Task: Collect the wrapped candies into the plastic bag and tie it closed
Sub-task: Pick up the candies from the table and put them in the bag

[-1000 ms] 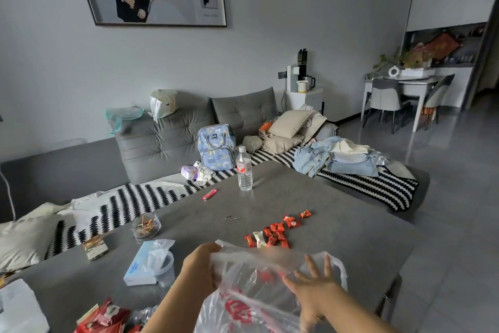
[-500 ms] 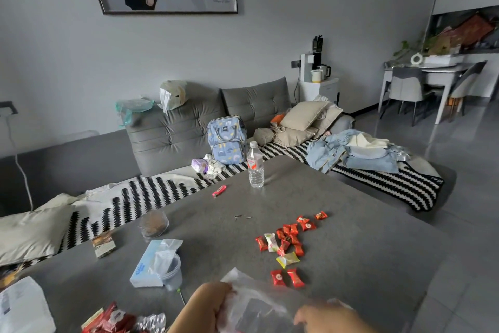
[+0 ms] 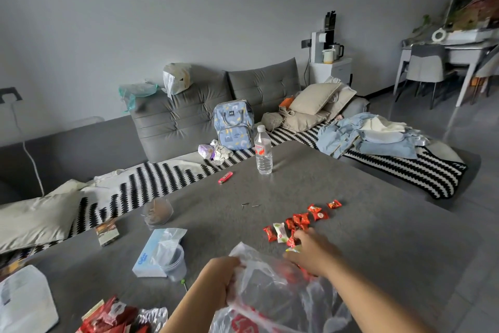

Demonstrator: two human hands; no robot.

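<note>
Candies [image 3: 299,220] lie in a loose cluster on the grey table [image 3: 378,224], right of centre; most have red wrappers, one white one [image 3: 280,232] sits near the left end beside a red piece. Two more red pieces [image 3: 334,204] lie a little apart at the far right of the group. Right hand [image 3: 310,253] reaches over the near edge of the cluster, back of hand up, fingers curled down onto the candies; a red wrapper and a yellowish one [image 3: 292,249] show at the fingertips, though whether they are pinched or only touched cannot be told, since the hand is blurred. Left hand [image 3: 220,280] grips the rim of the plastic bag [image 3: 272,286], fingers curled round a bunch of the film. The bag is clear with red print low on its front, its mouth held toward the candies just beside the right wrist; something red shows through the film below that wrist.

Elsewhere on the table: a water bottle [image 3: 263,150] upright at the far side, a red lighter [image 3: 225,178] lying left of it, a blue tissue pack [image 3: 154,258] with a clear cup [image 3: 174,265] touching it, a small round container [image 3: 158,212], a small box [image 3: 107,232], red packets [image 3: 110,318] at the near edge. Behind the table a grey sofa [image 3: 183,119] carries a blue backpack [image 3: 233,124], cushions [image 3: 314,100] and a heap of clothes [image 3: 370,135] on a black-and-white striped throw [image 3: 151,181]
</note>
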